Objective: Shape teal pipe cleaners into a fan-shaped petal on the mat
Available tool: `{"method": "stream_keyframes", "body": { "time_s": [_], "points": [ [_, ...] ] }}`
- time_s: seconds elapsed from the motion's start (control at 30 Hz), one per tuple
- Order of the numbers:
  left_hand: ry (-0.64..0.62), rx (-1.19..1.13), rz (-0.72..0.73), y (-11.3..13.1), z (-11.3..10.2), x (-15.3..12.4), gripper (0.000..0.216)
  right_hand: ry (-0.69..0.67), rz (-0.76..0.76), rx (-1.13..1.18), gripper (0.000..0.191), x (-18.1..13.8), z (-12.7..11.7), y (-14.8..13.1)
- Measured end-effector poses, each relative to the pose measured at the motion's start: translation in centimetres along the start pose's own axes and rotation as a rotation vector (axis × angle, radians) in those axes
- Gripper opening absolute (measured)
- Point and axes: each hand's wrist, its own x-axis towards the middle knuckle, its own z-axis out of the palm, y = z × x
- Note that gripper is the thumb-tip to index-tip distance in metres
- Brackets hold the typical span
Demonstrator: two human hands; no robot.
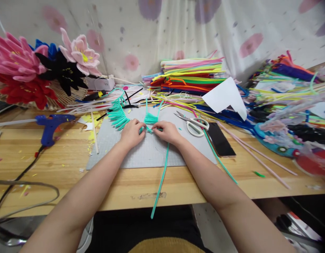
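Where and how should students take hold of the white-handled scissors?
Probably by the white handle loops, with the right hand coming from the near right: the loops face that side, while the slightly parted blades point left and away. Avoid the phone close beside.

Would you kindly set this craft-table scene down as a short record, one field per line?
Left hand: fingertips at a small, thin teal fuzzy piece
Right hand: pinching at the same piece, from its other side
Beneath the hands: flat grey cutting mat on a pale wooden table
Beyond the hands: teal bundle of fuzzy stems
Right side: white-handled metal scissors; black rectangular smartphone
Left side: blue plastic glue gun
Back: multicoloured stack of fuzzy stems
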Motion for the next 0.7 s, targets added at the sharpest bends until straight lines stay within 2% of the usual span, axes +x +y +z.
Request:
{"method": "stream_keyframes", "body": {
  "time_s": [0.1,0.27,0.43,0.7],
  "points": [
    [0.003,-0.007,0.012,-0.16,0.12,0.05,0.025,0.046,0.028,-0.038,0.021,0.04,-0.24,0.20],
    [0.013,-0.027,0.016,-0.32,0.22,0.04,0.023,0.008,0.004,-0.085,0.019,0.01,-0.36,0.36],
    [0.012,-0.023,0.024,-0.28,0.12,-0.01,0.025,0.082,-0.011,-0.110,0.020,0.23,-0.05,0.52],
    [0.005,-0.031,0.018,-0.12,-0.02,-0.05,0.023,0.035,-0.083,-0.195,0.018,0.43,-0.27,0.09]
  ]
}}
